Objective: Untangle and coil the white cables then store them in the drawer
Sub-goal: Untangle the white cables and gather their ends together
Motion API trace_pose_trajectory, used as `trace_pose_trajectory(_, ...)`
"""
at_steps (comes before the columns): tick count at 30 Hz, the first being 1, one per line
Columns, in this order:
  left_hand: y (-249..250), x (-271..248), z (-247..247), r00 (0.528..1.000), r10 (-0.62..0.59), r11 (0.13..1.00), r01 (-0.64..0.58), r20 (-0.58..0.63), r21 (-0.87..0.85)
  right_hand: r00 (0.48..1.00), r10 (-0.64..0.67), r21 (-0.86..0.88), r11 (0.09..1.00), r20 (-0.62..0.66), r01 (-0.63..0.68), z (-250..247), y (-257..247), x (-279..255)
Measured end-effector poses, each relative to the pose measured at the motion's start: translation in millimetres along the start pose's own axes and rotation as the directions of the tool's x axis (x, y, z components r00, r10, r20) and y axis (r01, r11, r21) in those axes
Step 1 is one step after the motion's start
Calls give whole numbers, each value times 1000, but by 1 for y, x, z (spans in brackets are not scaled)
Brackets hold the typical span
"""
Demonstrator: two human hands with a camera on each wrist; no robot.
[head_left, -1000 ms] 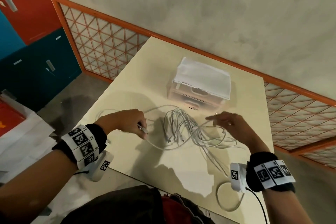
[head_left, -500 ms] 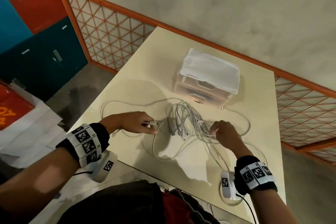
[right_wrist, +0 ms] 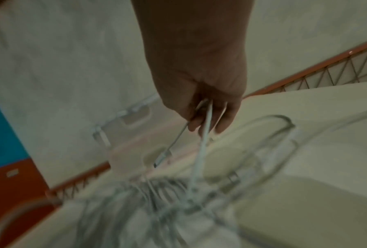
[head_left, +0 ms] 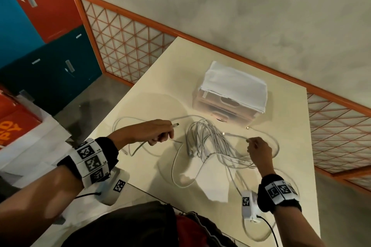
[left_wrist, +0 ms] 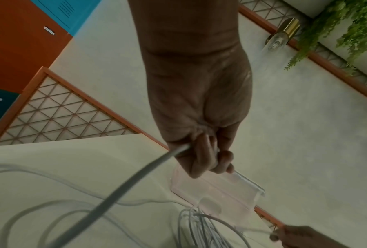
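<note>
A tangle of white cables (head_left: pixel 208 142) lies in the middle of the cream table (head_left: pixel 289 118). My left hand (head_left: pixel 158 134) grips one cable near its plug end (head_left: pixel 176 125), left of the tangle; the left wrist view shows that cable (left_wrist: pixel 125 186) running out of my closed left hand (left_wrist: pixel 205 159). Right of the tangle, my right hand (head_left: pixel 257 146) pinches a cable strand (right_wrist: pixel 205 127) lifted off the pile, with a plug (right_wrist: pixel 161 158) hanging below the fingers. A clear plastic drawer unit (head_left: pixel 228 104), closed and topped with a white cloth, stands behind the cables.
An orange lattice railing (head_left: pixel 128 46) and a grey wall border the table's far sides. Red, blue and teal cabinets (head_left: pixel 40 26) stand at the left, with white paper (head_left: pixel 34 146) on the floor below. Loose cable loops (head_left: pixel 259 232) trail to the table's near edge.
My left hand has lifted its cable end up and to the right, nearer the drawer unit. My right hand has closed on a strand and pulled it up, away from the tangle.
</note>
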State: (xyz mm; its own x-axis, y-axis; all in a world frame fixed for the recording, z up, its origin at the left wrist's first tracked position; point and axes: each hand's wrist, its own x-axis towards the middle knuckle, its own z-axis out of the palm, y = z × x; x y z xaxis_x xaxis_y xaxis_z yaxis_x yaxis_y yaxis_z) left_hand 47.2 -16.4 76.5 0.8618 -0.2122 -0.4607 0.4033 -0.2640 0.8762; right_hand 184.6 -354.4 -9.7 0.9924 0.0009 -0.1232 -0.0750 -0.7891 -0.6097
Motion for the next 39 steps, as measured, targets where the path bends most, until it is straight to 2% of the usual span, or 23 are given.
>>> trace_pose_trajectory(2,1,5,3,998,43,999,-42,-42,4,1000,-7,237,971,-3,8,-15,-19,-5)
trace_pose_trajectory(4,4,10,7,991,93,995,-96,-94,-18,997,-83,420,905,6,73,-28,-49,-19)
trace_pose_trajectory(6,10,17,11,983,143,982,-156,-116,-111,978,-204,541,828,51,144,-36,-85,-39)
trace_pose_trajectory(8,18,23,15,973,182,951,-210,-142,-225,932,-335,602,776,137,190,-35,-118,-61)
trace_pose_trajectory(12,38,29,22,949,238,827,-310,-208,-469,812,-523,561,766,259,314,-11,-150,-86)
trace_pose_trajectory(15,47,27,22,924,291,725,-381,-247,-574,735,-596,489,770,322,410,5,-153,-94)
trace_pose_trajectory(19,54,20,28,916,314,732,-400,-248,-552,713,-579,498,788,396,362,18,-158,-97)
trace_pose_trajectory(21,58,18,31,916,305,709,-401,-260,-580,688,-566,476,807,454,350,23,-165,-96)
trace_pose_trajectory(23,63,14,35,912,333,675,-407,-238,-615,642,-576,412,816,507,407,26,-170,-93)
trace_pose_trajectory(27,73,5,30,888,402,680,-453,-223,-576,495,-604,367,787,625,496,27,-173,-83)
trace_pose_trajectory(28,75,3,26,875,422,671,-477,-237,-568,482,-614,341,770,625,539,28,-167,-77)
trace_pose_trajectory(30,77,-3,14,844,450,658,-534,-291,-532,496,-650,276,726,576,630,29,-148,-61)
trace_pose_trajectory(31,77,-6,8,823,461,659,-567,-331,-493,531,-630,213,735,567,644,29,-136,-53)
trace_pose_trajectory(33,77,-12,-1,777,476,675,-623,-412,-394,620,-487,54,811,616,583,21,-113,-39)
trace_pose_trajectory(35,76,-18,-3,745,470,712,-637,-472,-296,662,-379,-59,840,647,539,10,-91,-28)
trace_pose_trajectory(36,75,-20,-3,732,467,754,-623,-497,-209,675,-364,-86,840,641,535,6,-84,-24)
trace_pose_trajectory(38,67,-18,-2,715,494,845,-528,-496,81,703,-399,-115,819,589,562,-1,-79,-20)
trace_pose_trajectory(39,62,-16,-1,738,511,859,-456,-441,233,711,-450,-108,801,540,589,-4,-83,-20)
